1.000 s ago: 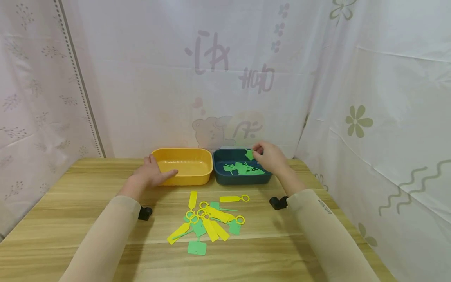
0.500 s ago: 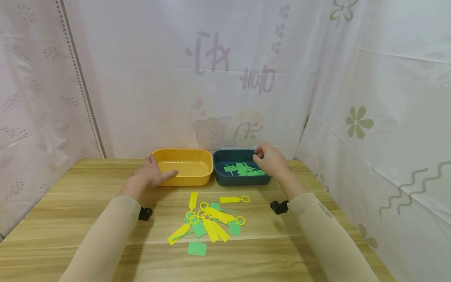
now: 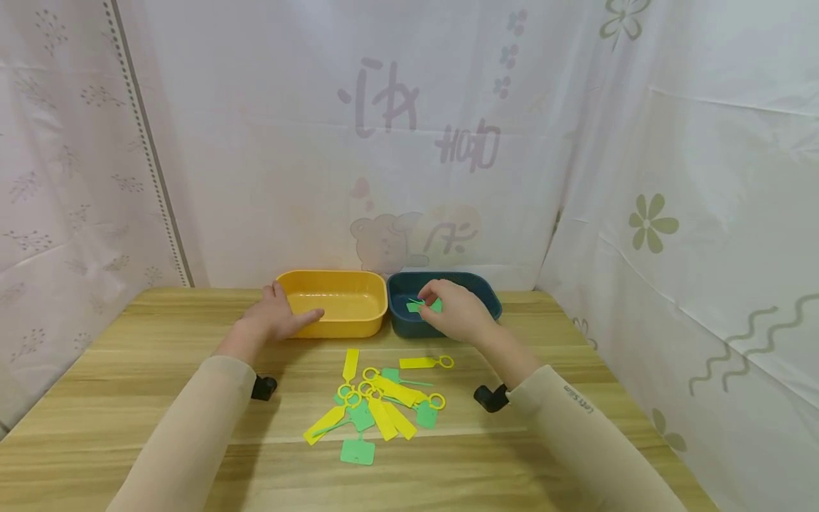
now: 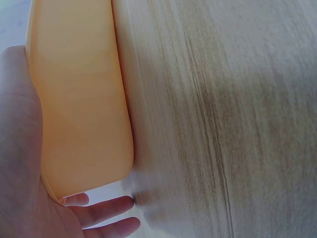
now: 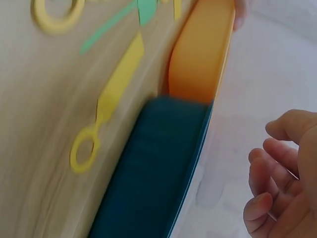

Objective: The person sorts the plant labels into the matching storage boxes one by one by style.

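- Widely, behind and along both sides: pale printed curtain (image 3: 256, 156), with a grey flower, faded lettering and a bear.
- Below it, wood-grain table (image 3: 115, 398), reaching back to the curtain.
- Over the table from the near edge, two light sleeves (image 3: 192, 419), with small lettering on the right one.
- At the far edge of the table, yellow bin (image 3: 342, 328), set just left of blue bin (image 3: 409, 328), end to end.
- At the left end of the yellow bin, left hand (image 3: 269, 313): fingers extended along the end wall, thumb across the near rim; spread wide and resting against the bin rather than clenched.
- Above the blue bin, right hand (image 3: 457, 311), hiding part of the inside: fingers loosely bent, thumb standing apart, nothing held as seen from the right wrist.
- Beside the cuffs, black fittings (image 3: 491, 398), one per wrist.
- On the table in front of the bins, yellow tags (image 3: 382, 417) with ring ends, mostly overlapping in a loose pile; one lying apart, near the blue bin.
- Among and under them, green tags (image 3: 357, 451) with thin tails; more green, partly covered by the hand, inside the blue bin.
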{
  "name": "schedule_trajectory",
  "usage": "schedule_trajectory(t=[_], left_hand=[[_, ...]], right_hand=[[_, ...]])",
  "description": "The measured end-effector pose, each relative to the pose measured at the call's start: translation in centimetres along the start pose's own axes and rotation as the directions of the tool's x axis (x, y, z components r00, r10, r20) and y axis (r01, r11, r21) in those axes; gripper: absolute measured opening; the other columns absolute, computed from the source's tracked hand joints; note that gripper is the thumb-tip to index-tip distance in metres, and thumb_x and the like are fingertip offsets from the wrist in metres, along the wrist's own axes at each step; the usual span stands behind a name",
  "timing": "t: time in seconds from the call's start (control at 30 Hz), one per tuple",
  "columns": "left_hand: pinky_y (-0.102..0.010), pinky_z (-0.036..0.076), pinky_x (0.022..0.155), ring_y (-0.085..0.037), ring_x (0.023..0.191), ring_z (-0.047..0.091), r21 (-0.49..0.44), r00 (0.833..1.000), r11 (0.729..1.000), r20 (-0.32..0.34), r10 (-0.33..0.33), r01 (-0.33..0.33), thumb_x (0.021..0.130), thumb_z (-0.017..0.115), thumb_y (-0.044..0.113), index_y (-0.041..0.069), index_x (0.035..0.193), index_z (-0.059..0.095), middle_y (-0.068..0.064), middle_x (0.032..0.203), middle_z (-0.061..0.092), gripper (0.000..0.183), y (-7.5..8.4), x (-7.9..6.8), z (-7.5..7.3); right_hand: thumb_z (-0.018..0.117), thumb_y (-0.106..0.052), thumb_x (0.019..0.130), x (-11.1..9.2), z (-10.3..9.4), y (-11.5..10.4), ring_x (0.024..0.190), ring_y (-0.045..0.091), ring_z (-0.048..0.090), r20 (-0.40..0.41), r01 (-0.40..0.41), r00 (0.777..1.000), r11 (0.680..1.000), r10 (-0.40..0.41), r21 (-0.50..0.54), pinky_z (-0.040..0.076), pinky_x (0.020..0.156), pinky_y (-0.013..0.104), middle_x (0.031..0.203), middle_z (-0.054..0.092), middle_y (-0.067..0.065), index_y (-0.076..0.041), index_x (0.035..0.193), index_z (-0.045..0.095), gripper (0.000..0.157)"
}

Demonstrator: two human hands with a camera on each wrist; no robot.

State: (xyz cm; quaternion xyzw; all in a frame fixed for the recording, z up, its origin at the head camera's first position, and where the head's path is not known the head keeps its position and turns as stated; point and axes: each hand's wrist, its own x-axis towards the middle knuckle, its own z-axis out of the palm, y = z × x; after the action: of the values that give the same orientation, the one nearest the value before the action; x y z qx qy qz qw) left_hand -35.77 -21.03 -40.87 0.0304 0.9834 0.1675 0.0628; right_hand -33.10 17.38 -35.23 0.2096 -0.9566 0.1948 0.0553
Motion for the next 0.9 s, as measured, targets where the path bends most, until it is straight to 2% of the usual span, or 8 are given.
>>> schedule_trajectory(t=[0.17,0.3,0.4,0.63,0.77,0.9], left_hand=[[-0.069,0.051,0.112,-0.065,0.131,0.057,0.006,1.000,1.000,0.000,0.001,-0.001,0.095,0.038,0.095,-0.019,0.165,-0.011,-0.046,0.173,0.004,0.143,0.0,0.0,-0.1],[-0.070,0.050,0.113,-0.066,0.133,0.055,0.004,1.000,1.000,0.000,0.003,-0.003,0.095,0.038,0.095,-0.020,0.165,-0.010,-0.047,0.172,0.003,0.143,0.0,0.0,-0.1],[-0.069,0.050,0.113,-0.066,0.134,0.055,0.002,1.000,1.000,0.001,0.005,-0.005,0.095,0.039,0.094,-0.020,0.165,-0.010,-0.047,0.173,0.003,0.142,0.0,-0.1,-0.1],[-0.069,0.051,0.111,-0.066,0.133,0.056,-0.001,1.000,1.000,-0.004,0.011,-0.011,0.096,0.040,0.093,-0.021,0.165,-0.009,-0.046,0.173,0.004,0.141,0.2,-0.4,-0.3],[-0.068,0.053,0.108,-0.064,0.129,0.058,0.004,1.000,1.000,-0.005,0.008,-0.008,0.096,0.039,0.093,-0.021,0.165,-0.009,-0.046,0.173,0.004,0.141,0.1,-0.3,-0.2],[-0.066,0.055,0.106,-0.061,0.126,0.061,0.014,1.000,1.000,-0.002,-0.005,0.005,0.096,0.038,0.094,-0.020,0.165,-0.010,-0.044,0.174,0.003,0.142,-0.1,0.1,0.0]], right_hand=[[0.074,-0.028,0.106,-0.7,1.5,-2.3,0.105,0.020,0.071,0.058,0.123,0.991,0.992,-0.121,-0.030,0.062,0.094,0.041,0.118,0.074,0.000,-0.015,0.127,0.074,0.025],[0.076,-0.028,0.104,-1.6,2.6,-4.3,0.108,0.018,0.070,0.157,0.203,0.969,0.978,-0.192,-0.055,0.061,0.100,0.039,0.120,0.074,-0.003,-0.019,0.126,0.074,0.025],[0.077,-0.031,0.103,-2.4,3.4,-5.8,0.111,0.020,0.071,0.254,0.265,0.937,0.962,-0.240,-0.066,0.060,0.100,0.037,0.122,0.072,-0.006,-0.022,0.127,0.074,0.026],[0.080,-0.043,0.101,-4.1,5.1,-8.3,0.114,0.012,0.071,0.415,0.457,0.823,0.886,-0.388,-0.077,0.058,0.097,0.027,0.126,0.073,-0.008,-0.024,0.128,0.076,0.033],[0.082,-0.059,0.095,-5.2,5.7,-9.5,0.094,0.004,0.067,0.483,0.505,0.787,0.851,-0.384,-0.147,0.056,0.082,0.021,0.126,0.072,-0.011,-0.028,0.128,0.076,0.046],[0.082,-0.073,0.087,-6.0,6.4,-10.1,0.082,0.003,0.057,0.516,0.524,0.776,0.826,-0.363,-0.207,0.049,0.072,0.021,0.122,0.068,-0.014,-0.033,0.124,0.075,0.055]])
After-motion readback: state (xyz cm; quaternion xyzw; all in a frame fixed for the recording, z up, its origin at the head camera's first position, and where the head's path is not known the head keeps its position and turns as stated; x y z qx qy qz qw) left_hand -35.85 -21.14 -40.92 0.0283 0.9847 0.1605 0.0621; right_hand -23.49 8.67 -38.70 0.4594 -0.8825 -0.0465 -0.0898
